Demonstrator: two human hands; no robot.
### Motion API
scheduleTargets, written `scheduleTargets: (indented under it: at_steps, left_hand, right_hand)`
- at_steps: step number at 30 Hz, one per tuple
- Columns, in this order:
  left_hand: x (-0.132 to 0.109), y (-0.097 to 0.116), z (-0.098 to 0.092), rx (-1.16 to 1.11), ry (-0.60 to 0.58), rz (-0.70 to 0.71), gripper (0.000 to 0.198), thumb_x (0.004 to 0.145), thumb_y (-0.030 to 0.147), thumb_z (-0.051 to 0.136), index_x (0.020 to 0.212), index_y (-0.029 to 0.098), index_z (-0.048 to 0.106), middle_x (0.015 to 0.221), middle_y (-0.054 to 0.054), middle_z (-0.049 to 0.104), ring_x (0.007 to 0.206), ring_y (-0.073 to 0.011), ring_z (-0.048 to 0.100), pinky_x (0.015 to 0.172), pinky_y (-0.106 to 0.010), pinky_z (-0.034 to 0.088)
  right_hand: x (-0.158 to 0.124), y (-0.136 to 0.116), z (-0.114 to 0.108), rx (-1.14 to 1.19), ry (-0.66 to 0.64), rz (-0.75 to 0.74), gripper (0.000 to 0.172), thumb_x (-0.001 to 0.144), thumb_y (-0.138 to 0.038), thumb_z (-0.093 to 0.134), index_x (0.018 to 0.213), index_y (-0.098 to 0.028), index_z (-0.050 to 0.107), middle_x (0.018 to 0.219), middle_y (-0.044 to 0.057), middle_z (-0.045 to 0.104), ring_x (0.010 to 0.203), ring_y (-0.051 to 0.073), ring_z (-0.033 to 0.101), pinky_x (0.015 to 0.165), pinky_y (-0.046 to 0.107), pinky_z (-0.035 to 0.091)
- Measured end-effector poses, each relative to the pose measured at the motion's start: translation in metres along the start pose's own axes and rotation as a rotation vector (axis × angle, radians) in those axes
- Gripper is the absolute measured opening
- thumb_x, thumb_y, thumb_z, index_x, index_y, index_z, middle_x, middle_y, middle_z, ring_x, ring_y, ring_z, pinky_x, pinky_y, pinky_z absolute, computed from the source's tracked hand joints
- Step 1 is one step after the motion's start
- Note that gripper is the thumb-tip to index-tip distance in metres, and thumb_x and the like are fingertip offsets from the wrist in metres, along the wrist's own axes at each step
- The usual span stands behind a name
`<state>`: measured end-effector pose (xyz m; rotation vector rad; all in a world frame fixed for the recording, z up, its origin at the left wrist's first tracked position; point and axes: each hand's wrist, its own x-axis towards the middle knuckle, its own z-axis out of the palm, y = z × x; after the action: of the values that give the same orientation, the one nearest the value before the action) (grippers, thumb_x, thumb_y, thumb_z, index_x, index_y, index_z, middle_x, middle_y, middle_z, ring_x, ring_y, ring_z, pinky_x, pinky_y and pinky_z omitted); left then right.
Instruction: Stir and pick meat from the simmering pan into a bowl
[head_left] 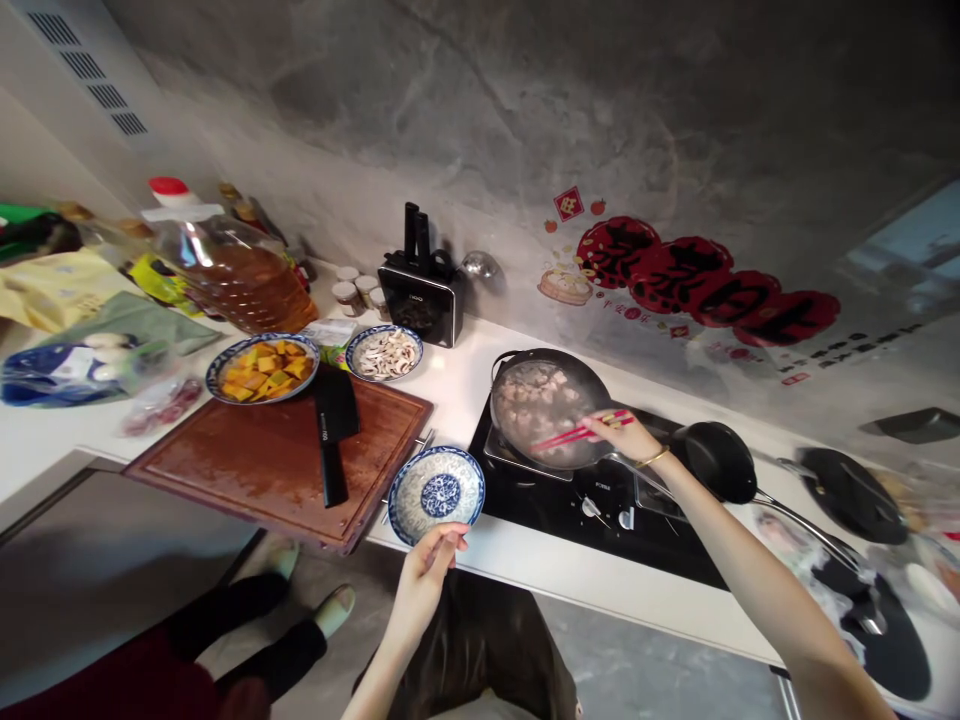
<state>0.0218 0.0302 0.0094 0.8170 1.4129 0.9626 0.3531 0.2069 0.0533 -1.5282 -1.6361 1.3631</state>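
Note:
My left hand grips the near rim of a blue-and-white patterned plate, which has nothing on it. The plate is at the counter's front edge, between the cutting board and the stove. Over the wok, my right hand is closed around a pair of red chopsticks. Their tips reach into the cloudy liquid, where pale chunks of meat lie. The wok rests on the left burner of the black stove.
A cleaver lies on the wooden cutting board. Behind it are bowls of pumpkin chunks and sliced mushrooms. A black saucepan sits right of the wok. Another person's legs show at lower left.

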Motion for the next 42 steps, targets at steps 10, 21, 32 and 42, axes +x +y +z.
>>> scheduleTargets:
  at_steps: [10, 21, 32, 42]
  left_hand:
    - [-0.005, 0.006, -0.002, -0.006, 0.033, -0.024, 0.047, 0.07, 0.06, 0.061, 0.084, 0.016, 0.071, 0.066, -0.004, 0.062, 0.058, -0.0144, 0.049, 0.059, -0.026, 0.042]
    - [-0.012, -0.011, -0.018, -0.03, 0.097, -0.045, 0.047, 0.071, 0.059, 0.062, 0.087, 0.016, 0.07, 0.07, -0.004, 0.063, 0.067, -0.0167, 0.055, 0.062, -0.025, 0.042]
    - [-0.005, 0.001, -0.011, -0.009, 0.066, 0.016, 0.045, 0.077, 0.056, 0.055, 0.087, 0.014, 0.068, 0.068, -0.003, 0.06, 0.059, -0.0136, 0.049, 0.059, -0.024, 0.039]
    - [-0.005, -0.004, -0.007, -0.008, 0.016, 0.035, 0.041, 0.081, 0.052, 0.052, 0.089, 0.015, 0.067, 0.07, -0.003, 0.061, 0.063, -0.0139, 0.05, 0.061, -0.024, 0.039]
  right_hand:
    - [0.039, 0.009, 0.023, -0.445, -0.085, -0.246, 0.027, 0.086, -0.037, 0.055, 0.101, -0.023, 0.071, 0.103, 0.005, 0.072, 0.093, 0.022, 0.068, 0.089, 0.034, 0.049]
    - [0.107, 0.012, -0.029, -0.31, 0.384, -0.086, 0.028, 0.08, -0.041, 0.058, 0.083, -0.016, 0.071, 0.093, 0.01, 0.073, 0.091, 0.024, 0.067, 0.086, 0.036, 0.05]
    - [0.044, 0.013, -0.03, -0.017, 0.109, 0.001, 0.044, 0.073, -0.055, 0.064, 0.09, -0.015, 0.07, 0.097, 0.011, 0.071, 0.088, 0.024, 0.069, 0.075, 0.036, 0.059]
    - [0.005, 0.011, 0.012, -0.22, -0.117, -0.086, 0.039, 0.078, -0.053, 0.059, 0.097, -0.021, 0.073, 0.106, 0.007, 0.07, 0.096, 0.027, 0.067, 0.088, 0.04, 0.054]
